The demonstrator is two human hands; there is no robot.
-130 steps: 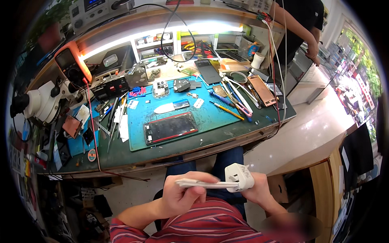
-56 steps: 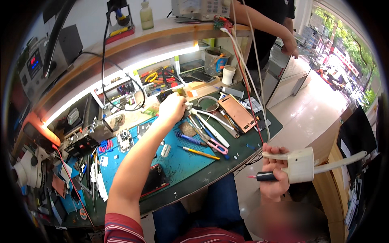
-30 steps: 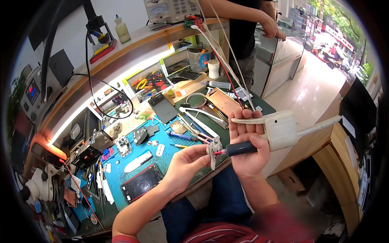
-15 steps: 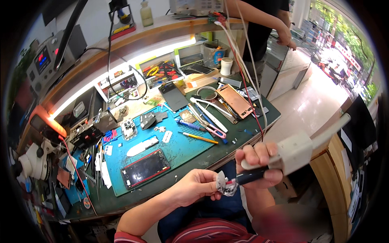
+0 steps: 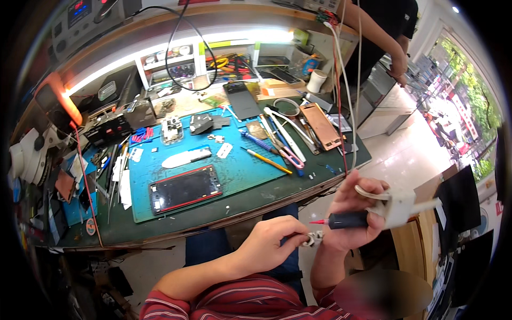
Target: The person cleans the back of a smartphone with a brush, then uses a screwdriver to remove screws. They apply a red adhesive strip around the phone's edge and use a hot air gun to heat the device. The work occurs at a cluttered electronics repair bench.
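Note:
My left hand [image 5: 269, 240] hangs in front of the bench edge, fingertips pinching a small crumpled, whitish-grey wad [image 5: 313, 239] that may be tissue. Beside it, my right hand [image 5: 349, 216] is closed around a glue syringe [image 5: 346, 220] with a dark barrel, a thin red tip and a beige plunger handle. The red tip points left, above the wad and apart from it. On the blue mat [image 5: 234, 184] near my left hand lies a black phone panel with a red rim [image 5: 185, 189]. A white strip-shaped part [image 5: 186, 157] lies just behind it.
A yellow craft pen [image 5: 266, 161], white tweezers [image 5: 288, 136] and a rose-gold phone back [image 5: 320, 125] lie to the right on the bench. An orange multimeter [image 5: 57, 101] and a microscope [image 5: 32, 152] stand left. Cables dangle overhead; another person's arm [image 5: 381, 32] is behind.
My hands have drawn apart, and the red tip has left the wad and now sits above it. The syringe has turned nearly level. The view has shifted, showing the bench lower left.

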